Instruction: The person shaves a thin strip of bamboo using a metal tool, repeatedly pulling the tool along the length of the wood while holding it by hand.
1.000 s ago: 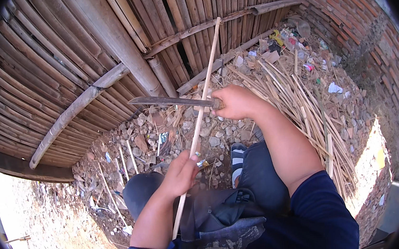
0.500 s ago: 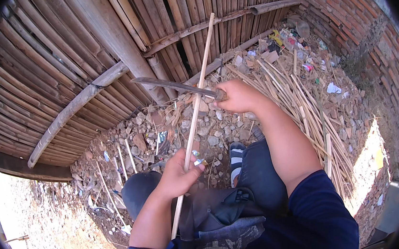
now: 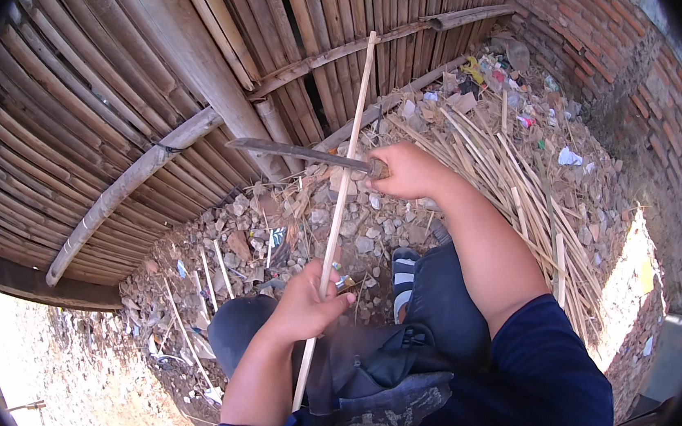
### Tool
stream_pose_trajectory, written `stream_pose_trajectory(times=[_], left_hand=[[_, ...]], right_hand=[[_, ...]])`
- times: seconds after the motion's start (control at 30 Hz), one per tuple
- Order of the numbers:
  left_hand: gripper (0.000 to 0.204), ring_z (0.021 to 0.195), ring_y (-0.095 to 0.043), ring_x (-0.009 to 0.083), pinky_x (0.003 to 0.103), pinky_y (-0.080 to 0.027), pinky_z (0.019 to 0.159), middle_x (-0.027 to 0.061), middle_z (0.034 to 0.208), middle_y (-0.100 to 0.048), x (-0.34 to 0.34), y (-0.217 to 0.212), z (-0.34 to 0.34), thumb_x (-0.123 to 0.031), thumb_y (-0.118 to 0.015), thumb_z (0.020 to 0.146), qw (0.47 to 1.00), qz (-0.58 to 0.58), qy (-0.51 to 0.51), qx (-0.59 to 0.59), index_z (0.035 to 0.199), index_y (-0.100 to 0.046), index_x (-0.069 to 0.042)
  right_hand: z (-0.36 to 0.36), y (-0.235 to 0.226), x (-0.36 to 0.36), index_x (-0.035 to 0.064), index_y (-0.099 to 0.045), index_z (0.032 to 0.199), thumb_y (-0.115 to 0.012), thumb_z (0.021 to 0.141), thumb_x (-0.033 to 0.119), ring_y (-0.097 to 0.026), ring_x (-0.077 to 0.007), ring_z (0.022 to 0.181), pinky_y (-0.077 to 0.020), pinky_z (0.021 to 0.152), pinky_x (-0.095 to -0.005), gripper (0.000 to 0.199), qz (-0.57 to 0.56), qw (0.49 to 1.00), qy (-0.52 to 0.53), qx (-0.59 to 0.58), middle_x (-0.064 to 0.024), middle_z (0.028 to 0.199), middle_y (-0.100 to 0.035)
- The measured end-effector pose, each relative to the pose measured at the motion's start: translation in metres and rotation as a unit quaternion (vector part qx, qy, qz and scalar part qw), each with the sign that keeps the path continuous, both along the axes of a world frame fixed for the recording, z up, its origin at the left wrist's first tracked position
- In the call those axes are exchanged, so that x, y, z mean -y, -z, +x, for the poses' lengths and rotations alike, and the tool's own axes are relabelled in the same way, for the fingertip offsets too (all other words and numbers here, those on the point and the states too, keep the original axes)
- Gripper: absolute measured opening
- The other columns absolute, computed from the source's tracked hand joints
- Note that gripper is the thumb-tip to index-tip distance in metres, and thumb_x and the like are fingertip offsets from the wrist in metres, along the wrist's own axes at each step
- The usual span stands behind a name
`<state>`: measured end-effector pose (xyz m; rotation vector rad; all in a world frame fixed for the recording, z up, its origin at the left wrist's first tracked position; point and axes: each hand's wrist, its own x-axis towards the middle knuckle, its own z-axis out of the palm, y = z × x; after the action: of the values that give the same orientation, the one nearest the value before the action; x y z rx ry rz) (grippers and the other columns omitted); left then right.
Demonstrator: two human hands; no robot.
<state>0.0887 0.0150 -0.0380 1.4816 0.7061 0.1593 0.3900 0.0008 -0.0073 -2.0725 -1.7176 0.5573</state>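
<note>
A long, pale bamboo strip slants up and away from my lap. My left hand is wrapped round its lower part, with the thumb pointing right. In my right hand is the short wooden handle of a machete. Its dark blade points left and crosses the strip above my left hand, at or very close to the wood. The strip's lower end comes down beside the dark bag at my waist.
Many split bamboo strips lie in a pile to my right. Rubble and litter cover the ground before me. A slatted bamboo wall stands ahead and left, a brick wall at the far right. Several thin sticks stand near my left knee.
The strip's far end has shifted slightly right and down. The machete has dropped a little with my right hand, and my left hand has moved slightly. Both grips are kept.
</note>
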Motion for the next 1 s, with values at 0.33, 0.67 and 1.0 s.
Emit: stream_pose_trajectory(times=[0.33,0.67,1.0], left_hand=[[0.031,0.056,-0.047,0.0057,0.025,-0.039,0.050,-0.0036,0.066,-0.050,0.001,0.008,-0.004,-0.007,-0.074,0.083,1.000,0.010,0.002,0.014,0.101,-0.049,-0.005],[0.029,0.059,-0.048,0.0053,0.025,-0.040,0.052,-0.0033,0.070,-0.051,0.002,0.007,0.002,-0.003,-0.071,0.082,0.999,0.034,0.028,0.008,0.102,-0.049,-0.005],[0.031,0.056,-0.048,0.0059,0.025,-0.039,0.049,-0.0030,0.069,-0.051,0.001,0.007,-0.004,-0.005,-0.072,0.082,1.000,0.001,0.006,0.023,0.102,-0.048,-0.005]], right_hand=[[-0.029,-0.018,0.005,0.0041,-0.067,0.106,-0.075,0.076,0.030,-0.066,-0.0391,0.090,-0.0520,0.081,-0.0449,0.040,-0.030,0.999,-0.023,0.032,-0.0229,0.093,-0.068],[0.026,0.011,0.004,0.0042,-0.063,0.122,-0.074,0.077,0.031,-0.064,-0.0379,0.101,-0.0505,0.090,-0.0411,0.054,0.018,0.988,0.145,-0.050,-0.0233,0.107,-0.067],[-0.016,-0.014,0.003,0.0052,-0.064,0.119,-0.074,0.077,0.029,-0.065,-0.0374,0.098,-0.0516,0.086,-0.0442,0.050,-0.061,0.994,-0.082,0.036,-0.0219,0.103,-0.068]])
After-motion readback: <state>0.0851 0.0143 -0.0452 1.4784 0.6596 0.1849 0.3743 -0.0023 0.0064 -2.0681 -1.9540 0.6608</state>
